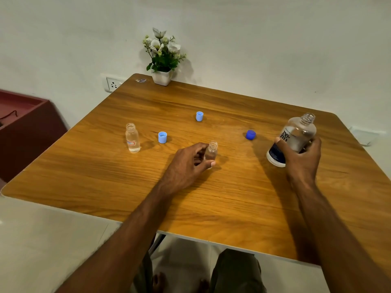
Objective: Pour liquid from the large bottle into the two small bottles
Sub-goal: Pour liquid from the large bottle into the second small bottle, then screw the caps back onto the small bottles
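My right hand (pixel 301 154) grips the large clear bottle (pixel 295 136) with a white and dark label; it is uncapped, leans right and its base sits at the table. My left hand (pixel 187 163) holds a small uncapped bottle (pixel 211 152) upright near the table's middle. A second small bottle (pixel 132 138), uncapped and holding clear liquid, stands alone at the left. Two light blue caps (pixel 162 137) (pixel 199 116) and one dark blue cap (pixel 251 135) lie loose on the wooden table (pixel 211 197).
A white pot of flowers (pixel 162 58) stands at the table's far edge against the wall. A wall socket (pixel 113 83) is behind the far left corner. A dark red cabinet (pixel 27 127) stands left of the table. My knees show below the near edge.
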